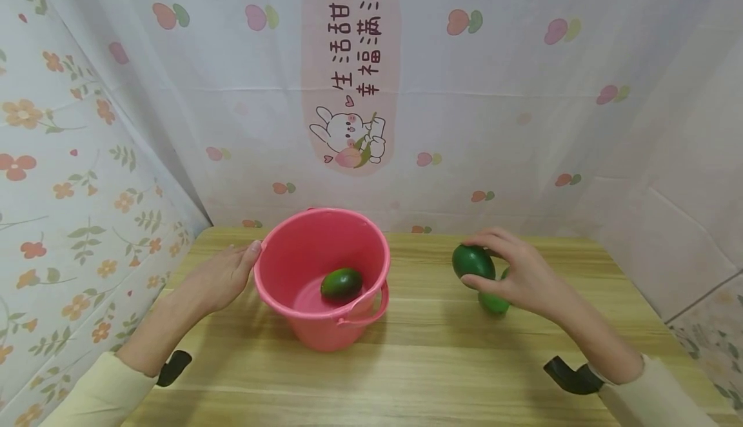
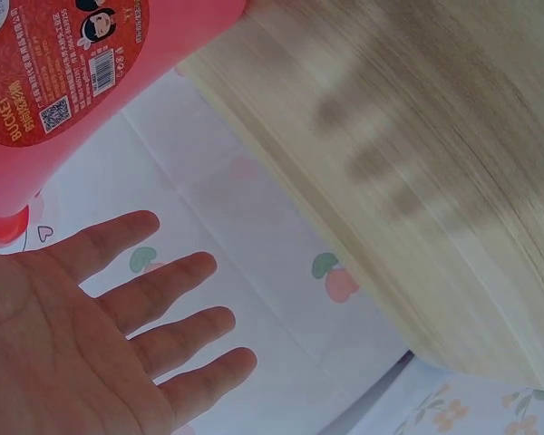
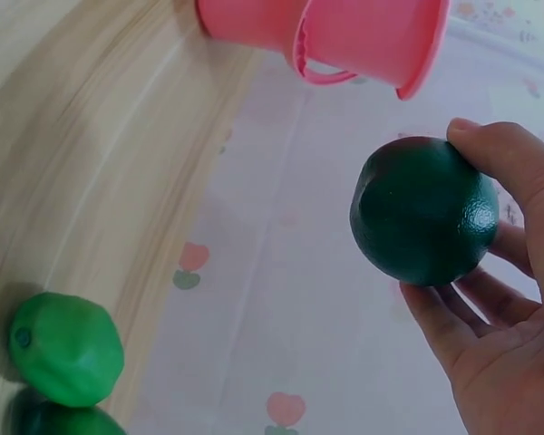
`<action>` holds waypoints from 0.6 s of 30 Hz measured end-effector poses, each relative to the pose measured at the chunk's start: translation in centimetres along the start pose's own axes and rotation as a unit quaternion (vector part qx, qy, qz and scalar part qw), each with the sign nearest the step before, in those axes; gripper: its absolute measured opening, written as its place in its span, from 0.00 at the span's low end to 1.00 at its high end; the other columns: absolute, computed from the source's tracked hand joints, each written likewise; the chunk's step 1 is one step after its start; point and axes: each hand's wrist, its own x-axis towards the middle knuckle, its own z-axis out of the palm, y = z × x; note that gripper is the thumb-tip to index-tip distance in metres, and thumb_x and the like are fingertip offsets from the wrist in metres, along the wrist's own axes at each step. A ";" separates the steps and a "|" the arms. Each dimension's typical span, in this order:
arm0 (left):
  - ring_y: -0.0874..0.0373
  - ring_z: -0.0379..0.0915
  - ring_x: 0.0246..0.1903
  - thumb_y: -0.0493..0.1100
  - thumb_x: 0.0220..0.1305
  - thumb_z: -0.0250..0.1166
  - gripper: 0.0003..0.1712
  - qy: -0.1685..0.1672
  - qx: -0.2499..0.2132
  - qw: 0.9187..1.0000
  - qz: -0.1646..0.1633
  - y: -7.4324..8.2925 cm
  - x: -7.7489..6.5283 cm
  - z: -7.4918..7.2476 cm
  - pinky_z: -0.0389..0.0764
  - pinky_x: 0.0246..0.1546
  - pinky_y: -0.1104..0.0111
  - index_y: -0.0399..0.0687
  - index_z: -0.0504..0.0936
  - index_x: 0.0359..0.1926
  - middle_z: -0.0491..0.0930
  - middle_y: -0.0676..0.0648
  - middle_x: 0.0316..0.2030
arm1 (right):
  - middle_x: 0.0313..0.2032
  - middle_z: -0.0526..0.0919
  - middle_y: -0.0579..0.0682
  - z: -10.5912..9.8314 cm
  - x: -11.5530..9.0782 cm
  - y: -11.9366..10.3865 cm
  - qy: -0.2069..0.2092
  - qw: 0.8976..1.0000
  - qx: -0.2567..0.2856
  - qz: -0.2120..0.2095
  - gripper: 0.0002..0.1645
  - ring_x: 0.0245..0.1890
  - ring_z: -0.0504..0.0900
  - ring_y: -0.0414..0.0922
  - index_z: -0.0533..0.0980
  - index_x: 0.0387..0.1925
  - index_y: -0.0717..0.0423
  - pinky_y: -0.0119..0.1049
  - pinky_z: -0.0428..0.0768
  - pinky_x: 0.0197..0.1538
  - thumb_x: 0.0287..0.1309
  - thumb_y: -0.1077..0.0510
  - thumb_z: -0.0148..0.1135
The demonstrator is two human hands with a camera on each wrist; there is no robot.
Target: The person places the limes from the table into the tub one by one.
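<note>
In the head view my right hand grips a dark green mango-like fruit between thumb and fingers, raised above the table. The right wrist view shows this glossy fruit with a faint reddish top. Beneath the hand lies a bright green, lumpy fruit beside another dark green fruit, which is partly cut off. A pink bucket stands upright at centre left, with a dark green fruit inside. My left hand has its thumb at the bucket's left rim; its fingers are straight and spread.
The wooden table runs back to a patterned curtain. The bucket's handle hangs down on its front right side. More patterned cloth covers the left side.
</note>
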 end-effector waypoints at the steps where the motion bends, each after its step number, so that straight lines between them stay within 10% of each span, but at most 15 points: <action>1: 0.34 0.62 0.68 0.56 0.84 0.28 0.39 0.002 0.000 1.000 0.002 0.0 0.0 0.0 0.55 0.70 0.42 0.33 0.70 0.70 0.70 0.34 0.67 | 0.51 0.80 0.44 0.0 0.1 -0.1 0.000 1.000 0.001 -0.001 0.34 0.45 0.81 0.41 0.81 0.55 0.55 0.33 0.83 0.43 0.43 0.60 0.84; 18: 0.34 0.62 0.68 0.56 0.84 0.28 0.39 0.003 -0.004 1.000 0.003 0.0 0.0 0.0 0.54 0.70 0.42 0.32 0.70 0.70 0.70 0.33 0.67 | 0.52 0.79 0.43 0.9 2.6 -2.2 0.004 0.999 0.054 -0.001 0.34 0.48 0.81 0.42 0.81 0.56 0.54 0.34 0.82 0.52 0.44 0.59 0.84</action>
